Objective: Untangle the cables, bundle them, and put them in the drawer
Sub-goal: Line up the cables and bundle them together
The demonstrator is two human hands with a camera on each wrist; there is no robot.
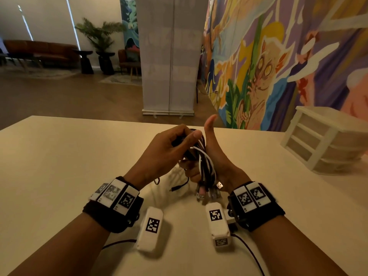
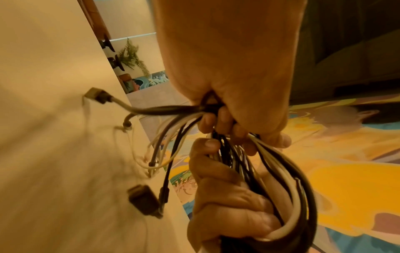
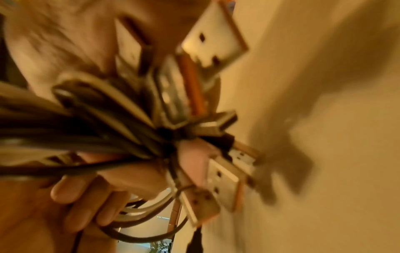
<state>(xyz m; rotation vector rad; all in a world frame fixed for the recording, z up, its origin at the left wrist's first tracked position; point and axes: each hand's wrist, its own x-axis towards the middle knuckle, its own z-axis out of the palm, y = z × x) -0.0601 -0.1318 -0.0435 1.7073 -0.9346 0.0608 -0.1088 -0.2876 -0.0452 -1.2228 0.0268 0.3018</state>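
A bundle of black and white cables [image 1: 207,164] is held upright above the middle of the table [image 1: 79,156]. My left hand [image 1: 169,150] curls over the bundle's upper part, thumb across it. My right hand [image 1: 215,156] grips the lower part with curled fingers, its thumb pointing straight up. Several plugs [image 1: 209,193] hang from the bottom, just over the tabletop. A thin black lead [image 1: 179,187] trails off to the left. The left wrist view shows the cable loops [image 2: 288,188] passing through both fists. The right wrist view is blurred, with USB plugs [image 3: 218,176] close up.
A white drawer unit [image 1: 326,140] with three shut drawers stands at the table's right edge. Two white tagged boxes [image 1: 151,229] sit below my wrists, with dark wires running toward me. Beyond the far table edge are the floor and a painted wall.
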